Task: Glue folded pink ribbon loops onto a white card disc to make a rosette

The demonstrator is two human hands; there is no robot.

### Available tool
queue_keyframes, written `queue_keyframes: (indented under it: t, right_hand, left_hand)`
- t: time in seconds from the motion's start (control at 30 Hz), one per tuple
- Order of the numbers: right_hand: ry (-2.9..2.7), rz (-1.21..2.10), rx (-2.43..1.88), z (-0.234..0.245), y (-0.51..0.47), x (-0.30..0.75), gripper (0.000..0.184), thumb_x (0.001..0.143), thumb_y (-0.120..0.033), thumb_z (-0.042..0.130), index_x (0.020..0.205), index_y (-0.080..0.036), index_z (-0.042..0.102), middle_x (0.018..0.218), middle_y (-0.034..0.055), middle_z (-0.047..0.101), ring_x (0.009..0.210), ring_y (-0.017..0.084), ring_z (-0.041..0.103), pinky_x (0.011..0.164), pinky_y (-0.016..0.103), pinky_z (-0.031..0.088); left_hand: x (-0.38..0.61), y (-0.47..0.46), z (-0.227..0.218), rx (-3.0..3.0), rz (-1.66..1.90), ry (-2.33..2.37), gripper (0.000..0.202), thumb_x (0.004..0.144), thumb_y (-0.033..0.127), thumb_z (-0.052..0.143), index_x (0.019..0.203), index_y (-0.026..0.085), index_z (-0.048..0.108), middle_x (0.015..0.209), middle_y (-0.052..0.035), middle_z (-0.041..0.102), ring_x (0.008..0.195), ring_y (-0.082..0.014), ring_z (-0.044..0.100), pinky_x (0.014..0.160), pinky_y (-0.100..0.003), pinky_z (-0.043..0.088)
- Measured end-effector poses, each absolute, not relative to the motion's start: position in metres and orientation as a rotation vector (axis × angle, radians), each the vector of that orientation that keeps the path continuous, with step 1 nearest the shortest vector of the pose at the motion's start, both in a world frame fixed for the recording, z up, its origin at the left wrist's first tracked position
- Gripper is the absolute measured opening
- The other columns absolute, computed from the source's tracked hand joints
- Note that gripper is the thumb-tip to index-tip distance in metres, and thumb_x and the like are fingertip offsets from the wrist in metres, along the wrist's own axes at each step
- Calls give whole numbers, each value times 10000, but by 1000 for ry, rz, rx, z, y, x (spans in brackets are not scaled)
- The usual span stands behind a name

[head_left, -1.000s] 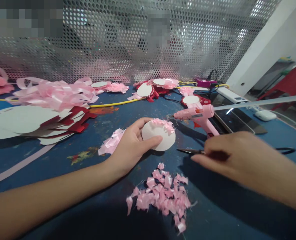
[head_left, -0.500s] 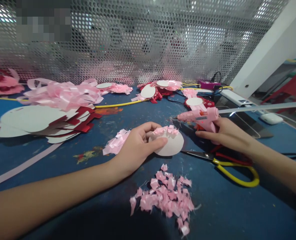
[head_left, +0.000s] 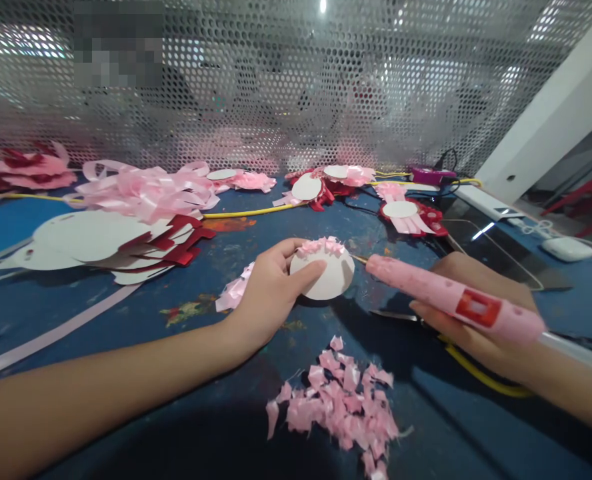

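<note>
Between the thumb and fingers of my left hand (head_left: pixel 276 280) is a white card disc (head_left: pixel 329 280), its far edge trimmed with pink ribbon bits (head_left: pixel 321 247). My right hand (head_left: pixel 481 313) grips a pink glue gun (head_left: pixel 441 293), its nozzle pointing left at the disc's right edge; whether it touches I cannot tell. A loose pile of small pink ribbon pieces (head_left: pixel 341 400) lies in front of the disc. Under the right hand are scissors with a yellow handle (head_left: pixel 481 370), partly hidden. Behind my left wrist sits a pink ribbon bundle (head_left: pixel 236 291).
White and red card cut-outs (head_left: pixel 96 240) are stacked at the left, with heaped pink ribbon (head_left: pixel 151 190) behind. Ribbon-trimmed pieces with white discs (head_left: pixel 306 188) lie along the back before a perforated metal screen (head_left: pixel 286 87). A dark tablet-like panel (head_left: pixel 516 253) and white charger (head_left: pixel 567 249) are at the right.
My right hand has swung the glue gun round, bringing its nozzle down to the disc's right edge. The left hand still holds the disc, and the whole view has shifted slightly.
</note>
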State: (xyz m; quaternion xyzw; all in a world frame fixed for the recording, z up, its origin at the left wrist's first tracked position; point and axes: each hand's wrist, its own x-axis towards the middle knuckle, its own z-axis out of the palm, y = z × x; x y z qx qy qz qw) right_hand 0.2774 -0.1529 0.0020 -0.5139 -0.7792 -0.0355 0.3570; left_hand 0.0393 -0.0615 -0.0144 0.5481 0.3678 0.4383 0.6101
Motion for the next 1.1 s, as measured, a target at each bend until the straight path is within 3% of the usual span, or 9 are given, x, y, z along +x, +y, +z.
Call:
queue_keyframes:
  t: [0.33, 1.1]
  right_hand:
    - [-2124, -146, -1214, 2, -151, 277, 159, 865, -207, 546, 741, -223, 449, 639, -35, 410, 560, 127, 415, 501, 265, 317]
    - [-2142, -63, -1303, 0, -155, 278, 171, 864, -227, 535, 729, -226, 431, 644, -31, 396, 548, 134, 426, 486, 289, 328]
  left_hand:
    - [38, -62, -15, 1328, 998, 866, 255, 732, 300, 736, 940, 194, 633, 830, -6, 681, 750, -162, 641, 673, -257, 498]
    - [41, -62, -12, 1223, 1001, 862, 259, 717, 277, 733, 926, 168, 627, 848, -26, 713, 752, -177, 664, 675, -261, 511]
